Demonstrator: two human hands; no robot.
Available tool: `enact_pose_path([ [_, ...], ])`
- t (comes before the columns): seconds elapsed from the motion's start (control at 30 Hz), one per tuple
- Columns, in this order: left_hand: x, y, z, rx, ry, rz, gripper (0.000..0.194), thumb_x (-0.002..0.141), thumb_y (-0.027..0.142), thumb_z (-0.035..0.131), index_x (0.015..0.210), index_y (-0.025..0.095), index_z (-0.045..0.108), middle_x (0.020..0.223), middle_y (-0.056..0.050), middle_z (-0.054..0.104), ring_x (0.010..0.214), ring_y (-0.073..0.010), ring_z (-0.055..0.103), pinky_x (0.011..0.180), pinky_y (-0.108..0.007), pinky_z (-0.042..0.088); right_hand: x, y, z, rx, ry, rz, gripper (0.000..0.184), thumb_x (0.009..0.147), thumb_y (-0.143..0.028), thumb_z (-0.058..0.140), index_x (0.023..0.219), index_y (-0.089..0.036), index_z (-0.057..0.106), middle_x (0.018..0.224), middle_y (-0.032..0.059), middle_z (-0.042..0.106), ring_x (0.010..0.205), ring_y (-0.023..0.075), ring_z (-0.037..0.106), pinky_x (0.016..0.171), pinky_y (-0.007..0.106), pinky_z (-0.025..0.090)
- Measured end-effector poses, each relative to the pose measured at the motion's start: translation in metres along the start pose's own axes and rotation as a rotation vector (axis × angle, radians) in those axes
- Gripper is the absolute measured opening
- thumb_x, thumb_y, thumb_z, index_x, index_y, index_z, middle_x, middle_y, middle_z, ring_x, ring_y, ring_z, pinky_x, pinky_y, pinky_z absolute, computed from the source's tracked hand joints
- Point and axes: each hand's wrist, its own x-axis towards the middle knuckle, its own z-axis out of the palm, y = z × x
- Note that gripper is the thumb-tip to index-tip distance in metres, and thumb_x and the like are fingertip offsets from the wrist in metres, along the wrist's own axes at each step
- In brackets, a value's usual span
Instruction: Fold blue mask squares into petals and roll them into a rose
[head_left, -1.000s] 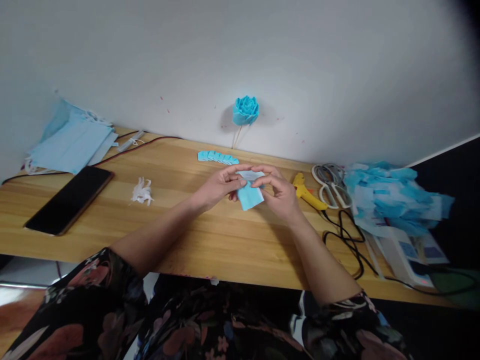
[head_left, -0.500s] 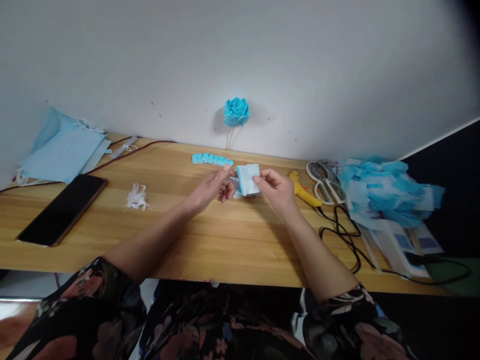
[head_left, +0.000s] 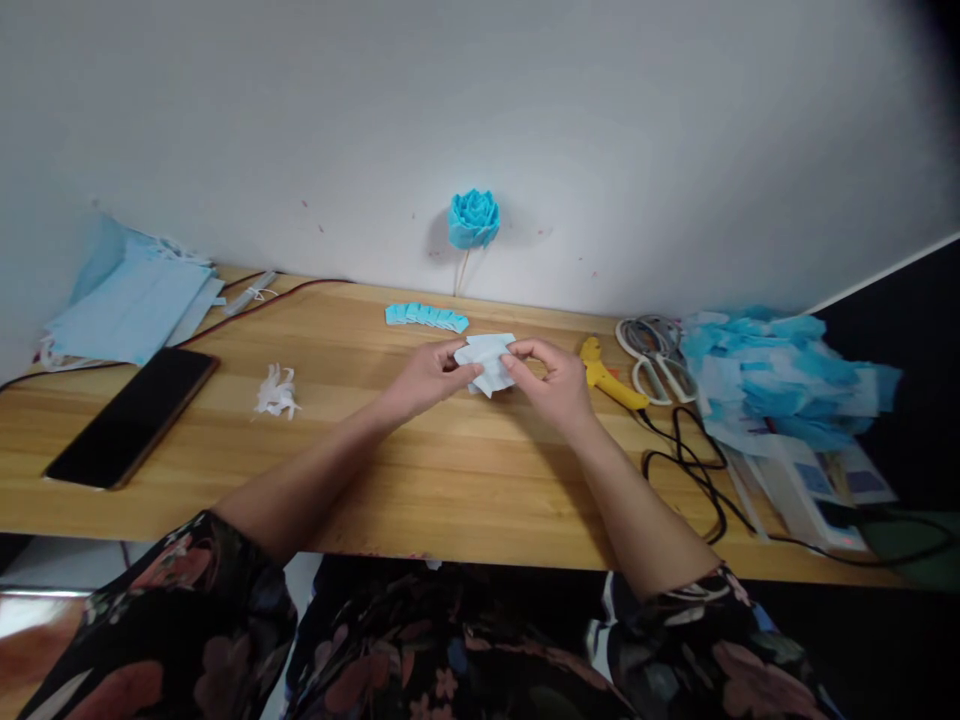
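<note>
With the pale piece as the clock's centre and twelve towards the wall, the masks (head_left: 127,310) lie in a pile between nine and ten. The phone (head_left: 131,418) lies flat just below nine, slanting from about seven to one. Nearer in, at about nine, is a small tangle of white strips (head_left: 277,392).

The left hand (head_left: 420,385) comes in from between eight and nine, closed in a pinch on the piece's left edge, thumb on the face turned to the camera. At about ten, just beyond that hand, a row of small blue folds (head_left: 427,318) lies on the table (head_left: 450,480). The flower (head_left: 474,218) stands upright on its stem near twelve, close to the wall.

The pale piece (head_left: 490,368) is held up between both hands, one corner pointing to six. It looks roughly square, perhaps a little longer from nine to three; the fingers hide its ends, so its long axis is uncertain. Both hands touch it, neither nearer.

The right hand (head_left: 559,390) pinches its right edge from between three and four, thumb in front. Just past three lies the glue gun (head_left: 613,388); farther out, around three, are the scissors (head_left: 664,378), then a heap of blue scraps (head_left: 780,365).
</note>
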Motion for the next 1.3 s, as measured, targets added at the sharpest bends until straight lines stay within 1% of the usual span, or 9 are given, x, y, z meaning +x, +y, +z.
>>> enact_pose_path([
  [0.23, 0.000, -0.002, 0.000, -0.122, 0.029, -0.029, 0.025, 0.079, 0.040, 0.070, 0.077, 0.018, 0.057, 0.053, 0.007, 0.043, 0.047, -0.0061, 0.034, 0.046, -0.021, 0.025, 0.000, 0.006, -0.002, 0.150, -0.020, 0.081, 0.022, 0.090, -0.043, 0.061, 0.091, -0.023, 0.069, 0.088, 0.0015, 0.073, 0.081, 0.0174, 0.065, 0.077, 0.031, 0.051],
  [0.4, 0.001, -0.004, -0.002, -0.184, 0.096, 0.046, 0.027, 0.081, 0.044, 0.068, 0.079, 0.018, 0.060, 0.053, 0.006, 0.047, 0.047, -0.0068, 0.038, 0.049, -0.022, 0.033, 0.004, 0.013, -0.002, 0.255, 0.046, 0.145, 0.022, 0.083, -0.045, 0.067, 0.080, -0.023, 0.063, 0.079, 0.0000, 0.065, 0.075, 0.0159, 0.060, 0.075, 0.031, 0.050],
  [0.53, 0.002, -0.004, -0.005, 0.020, 0.272, 0.214, 0.022, 0.089, 0.038, 0.060, 0.093, 0.018, 0.069, 0.084, -0.004, 0.071, 0.077, -0.0144, 0.062, 0.074, -0.028, 0.050, 0.014, 0.018, -0.016, 0.349, 0.270, 0.194, 0.026, 0.081, -0.049, 0.065, 0.085, -0.025, 0.057, 0.081, 0.0007, 0.061, 0.078, 0.0166, 0.058, 0.075, 0.030, 0.050],
  [0.6, 0.002, -0.005, -0.006, 0.240, 0.305, 0.341, 0.025, 0.091, 0.034, 0.057, 0.105, 0.018, 0.070, 0.109, -0.009, 0.073, 0.102, -0.0200, 0.065, 0.093, -0.036, 0.050, 0.019, 0.021, -0.024, 0.380, 0.333, 0.198, 0.026, 0.079, -0.049, 0.066, 0.087, -0.025, 0.055, 0.081, 0.0005, 0.059, 0.078, 0.0167, 0.058, 0.076, 0.031, 0.050],
  [0.73, 0.001, -0.013, -0.001, 0.622, 0.135, 0.516, 0.042, 0.092, 0.031, 0.055, 0.131, 0.018, 0.062, 0.139, -0.013, 0.062, 0.134, -0.0273, 0.053, 0.115, -0.048, 0.036, 0.024, 0.027, -0.031, 0.446, 0.381, 0.249, 0.031, 0.074, -0.049, 0.071, 0.089, -0.026, 0.056, 0.083, 0.0009, 0.060, 0.076, 0.0162, 0.058, 0.072, 0.031, 0.051],
  [0.83, -0.001, -0.023, 0.007, 0.819, -0.008, 0.492, 0.053, 0.091, 0.031, 0.057, 0.142, 0.018, 0.052, 0.149, -0.013, 0.053, 0.141, -0.0283, 0.046, 0.119, -0.050, 0.032, 0.024, 0.031, -0.030, 0.483, 0.343, 0.309, 0.036, 0.073, -0.052, 0.073, 0.092, -0.026, 0.058, 0.087, 0.0017, 0.063, 0.075, 0.0163, 0.058, 0.068, 0.031, 0.053],
  [0.97, -0.003, -0.034, 0.014, 0.988, -0.152, 0.435, 0.051, 0.091, 0.034, 0.058, 0.140, 0.018, 0.055, 0.151, -0.013, 0.052, 0.144, -0.0289, 0.042, 0.122, -0.052, 0.025, 0.024, 0.033, -0.026, 0.531, 0.280, 0.358, 0.041, 0.069, -0.053, 0.077, 0.096, -0.025, 0.062, 0.088, 0.0010, 0.063, 0.071, 0.0141, 0.056, 0.057, 0.026, 0.051],
  [1.17, -0.006, -0.034, 0.017, 1.073, -0.216, 0.417, 0.051, 0.092, 0.035, 0.058, 0.140, 0.018, 0.055, 0.154, -0.013, 0.048, 0.147, -0.0324, 0.035, 0.120, -0.056, 0.021, 0.022, 0.030, -0.009, 0.491, 0.113, 0.400, 0.043, 0.071, -0.047, 0.076, 0.105, -0.023, 0.065, 0.067, -0.0045, 0.055, 0.055, 0.0104, 0.050, 0.046, 0.023, 0.047],
  [1.3, -0.007, -0.032, 0.017, 1.075, -0.211, 0.436, 0.053, 0.090, 0.034, 0.061, 0.140, 0.018, 0.055, 0.148, -0.014, 0.054, 0.142, -0.0319, 0.042, 0.119, -0.054, 0.022, 0.020, 0.034, 0.008, 0.410, -0.014, 0.465, 0.046, 0.073, -0.044, 0.072, 0.111, -0.019, 0.065, 0.060, -0.0068, 0.056, 0.043, 0.0083, 0.047, 0.039, 0.021, 0.041],
])
